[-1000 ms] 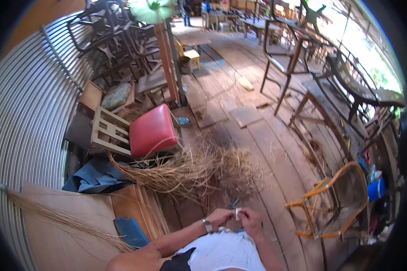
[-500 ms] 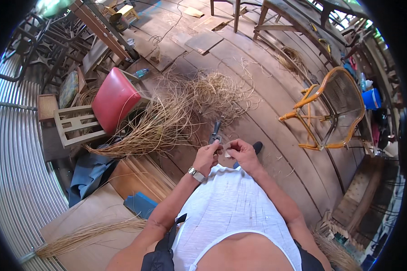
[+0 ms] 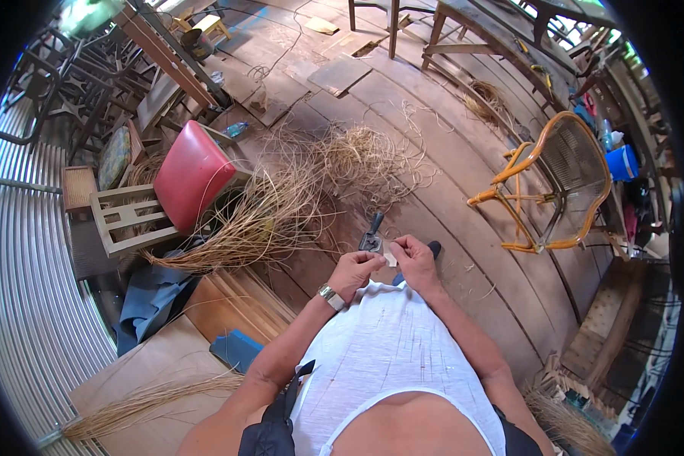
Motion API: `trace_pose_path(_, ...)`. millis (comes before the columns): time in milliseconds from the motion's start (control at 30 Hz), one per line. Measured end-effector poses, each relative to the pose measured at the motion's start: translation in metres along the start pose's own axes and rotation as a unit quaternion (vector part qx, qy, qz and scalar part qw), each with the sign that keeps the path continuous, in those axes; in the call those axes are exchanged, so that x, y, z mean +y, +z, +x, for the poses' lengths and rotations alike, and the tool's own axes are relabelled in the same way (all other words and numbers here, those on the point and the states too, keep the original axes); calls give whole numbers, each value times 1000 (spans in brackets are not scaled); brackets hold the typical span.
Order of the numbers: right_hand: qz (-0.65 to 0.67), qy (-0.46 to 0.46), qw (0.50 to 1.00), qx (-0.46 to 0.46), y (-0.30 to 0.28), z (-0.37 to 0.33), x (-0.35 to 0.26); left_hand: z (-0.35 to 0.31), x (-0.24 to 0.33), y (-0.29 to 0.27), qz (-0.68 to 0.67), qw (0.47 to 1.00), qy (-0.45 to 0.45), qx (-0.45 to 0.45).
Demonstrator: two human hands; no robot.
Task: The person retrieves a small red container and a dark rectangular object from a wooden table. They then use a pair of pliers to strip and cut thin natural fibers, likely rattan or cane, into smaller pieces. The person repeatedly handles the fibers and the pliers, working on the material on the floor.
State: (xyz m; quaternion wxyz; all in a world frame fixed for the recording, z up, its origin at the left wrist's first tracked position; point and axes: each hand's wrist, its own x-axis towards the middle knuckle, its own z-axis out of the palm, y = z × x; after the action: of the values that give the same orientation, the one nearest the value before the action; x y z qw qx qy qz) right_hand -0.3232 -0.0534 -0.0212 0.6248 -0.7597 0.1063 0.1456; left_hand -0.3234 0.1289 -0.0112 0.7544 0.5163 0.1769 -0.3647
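My left hand (image 3: 355, 273), with a metal-banded watch on its wrist, is closed on a dark metal hand tool (image 3: 372, 241). The tool has a flat, squarish head and a dark grip pointing away from me; its exact kind is unclear. Close beside it, my right hand (image 3: 416, 261) pinches a small pale flat piece (image 3: 390, 259). The left thumb and fingertips reach toward that piece, and whether they touch it cannot be made out. Both hands are in front of my white shirt.
Loose cane strands (image 3: 258, 220) lie tangled ahead and to the left, beside a tipped chair with a red seat (image 3: 194, 175). A rattan chair (image 3: 562, 182) stands on the right. Wooden boards (image 3: 239, 304) and a blue cloth (image 3: 152, 296) are at lower left, a workbench (image 3: 494, 45) far right.
The tool has turned, so its flat head shows more and its grip tilts right. My left fingers have shifted toward the right hand, which still pinches the pale piece.
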Motion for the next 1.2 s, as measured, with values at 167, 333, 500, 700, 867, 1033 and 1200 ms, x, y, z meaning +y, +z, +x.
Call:
trace_pose_path(167,59,-65,994,-67,10,-4,-3,8,-10,-18,-131,990,-54,-23)
trace_pose_path(333,68,-46,994,-78,15,-7,-13,-10,9,-15,-226,971,-82,-3)
trace_pose_path(500,63,-52,995,-64,21,-12,-8,-4,-4,-28,-105,993,-35,-31)
trace_pose_path(700,163,50,984,-41,33,-27,-19,-9,-13,-35,-16,1000,9,4)
trace_pose_path(867,88,54,985,-139,21,-32,-15,-3,-37,-46,116,978,174,-24)
trace_pose_path(1033,56,60,977,-198,16,-12,-16,-19,-24,-32,192,968,160,30)
trace_pose_path(1200,-104,-25,959,-264,22,7,-35,-32,-38,-29,204,949,194,139)
